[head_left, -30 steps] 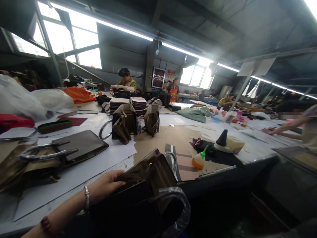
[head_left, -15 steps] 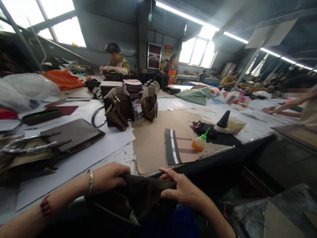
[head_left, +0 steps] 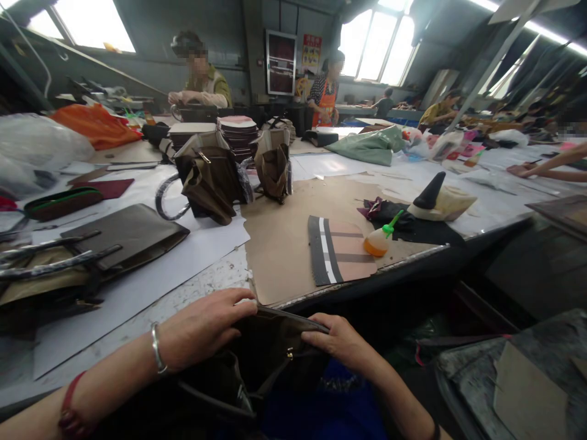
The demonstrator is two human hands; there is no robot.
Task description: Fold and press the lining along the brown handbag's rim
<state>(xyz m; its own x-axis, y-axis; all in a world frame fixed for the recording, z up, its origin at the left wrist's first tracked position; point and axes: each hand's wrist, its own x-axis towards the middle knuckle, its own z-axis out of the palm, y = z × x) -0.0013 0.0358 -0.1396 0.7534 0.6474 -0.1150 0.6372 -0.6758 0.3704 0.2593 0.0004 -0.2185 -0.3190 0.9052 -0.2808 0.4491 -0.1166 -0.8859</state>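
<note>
- Here, at the far left of the long white-topped desk (head_left: 137, 305), a flat dark brown leather bag with long strap handles (head_left: 123, 235) lies on white paper, with a dark pouch edged in green (head_left: 62, 203) behind it.
- Down at the near edge, the left hand (head_left: 202, 330), a silver bangle on its wrist, closes its fingers (head_left: 238, 299) over the left end of the rim of a dark brown leather handbag (head_left: 275, 360).
- That handbag sits below the desk edge, in front of the person's body, mouth upward, a small gold fitting showing inside it.
- The right hand (head_left: 342, 345) grips the right end of the same rim, its fingers (head_left: 316, 322) curled over the top edge, so both hands hold the bag between them.
- Further back, two upright brown handbags (head_left: 211, 177) stand near stacks of flat pieces.
- A sheet of brown cardboard (head_left: 284, 244) lies beyond the hands, carrying a striped tan and grey leather panel (head_left: 342, 250).
- Just right of the panel lies a small orange glue bottle with a green nozzle (head_left: 380, 238), touching a dark cloth.
- A black cone (head_left: 431, 192) rests on a cream-coloured bundle behind it.
- At the far right, another person's arm (head_left: 550, 165) reaches over the desk.
</note>
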